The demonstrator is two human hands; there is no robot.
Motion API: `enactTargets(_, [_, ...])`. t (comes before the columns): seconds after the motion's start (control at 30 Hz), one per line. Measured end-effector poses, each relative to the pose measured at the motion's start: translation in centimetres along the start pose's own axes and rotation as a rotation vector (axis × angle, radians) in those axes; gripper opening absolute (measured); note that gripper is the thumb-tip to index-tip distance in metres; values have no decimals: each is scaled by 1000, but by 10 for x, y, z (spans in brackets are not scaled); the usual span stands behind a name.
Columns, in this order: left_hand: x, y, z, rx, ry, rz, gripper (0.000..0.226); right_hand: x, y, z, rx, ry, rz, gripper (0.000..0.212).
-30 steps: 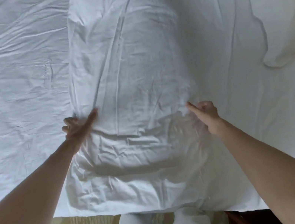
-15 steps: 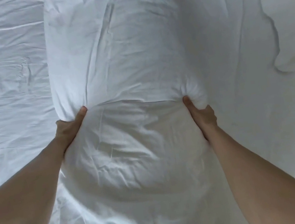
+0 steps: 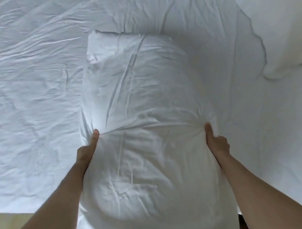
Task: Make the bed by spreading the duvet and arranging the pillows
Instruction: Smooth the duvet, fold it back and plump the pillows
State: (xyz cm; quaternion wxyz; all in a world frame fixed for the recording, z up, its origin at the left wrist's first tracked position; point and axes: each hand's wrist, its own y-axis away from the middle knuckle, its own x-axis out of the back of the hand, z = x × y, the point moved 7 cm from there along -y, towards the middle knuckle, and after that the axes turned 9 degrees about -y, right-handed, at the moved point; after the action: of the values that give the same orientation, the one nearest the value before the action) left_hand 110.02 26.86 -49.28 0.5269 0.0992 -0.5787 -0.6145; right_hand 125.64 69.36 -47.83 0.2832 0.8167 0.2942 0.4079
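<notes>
the bed [image 3: 25, 107] spreads wide under a wrinkled white sheet, a second pillow [image 3: 282, 22] lies at its far right, and the pillow [image 3: 143, 119] sits in front of you, your left hand [image 3: 87, 152] and right hand [image 3: 215, 140] clamping its opposite sides.

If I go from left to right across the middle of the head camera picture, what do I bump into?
Sheet → left hand → pillow → right hand → second pillow by the right edge.
</notes>
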Motion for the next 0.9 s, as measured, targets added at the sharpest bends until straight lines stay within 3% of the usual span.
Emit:
enactTargets(0.27, [20, 82, -38, -67, 67, 55, 114, 52, 65, 6, 149, -24, -9, 89])
enactTargets(0.47, [8, 141, -57, -154, -45, 137, 96, 102, 90, 21, 203, -80, -38, 79])
enactTargets(0.73, [-54, 216, -85, -143, 245, 233, 104, 192, 84, 25, 333, -39, -48, 62])
enactTargets(0.9, [-104, 253, -74, -187, 249, 256, 101, 258, 65, 37, 369, -57, -25, 71])
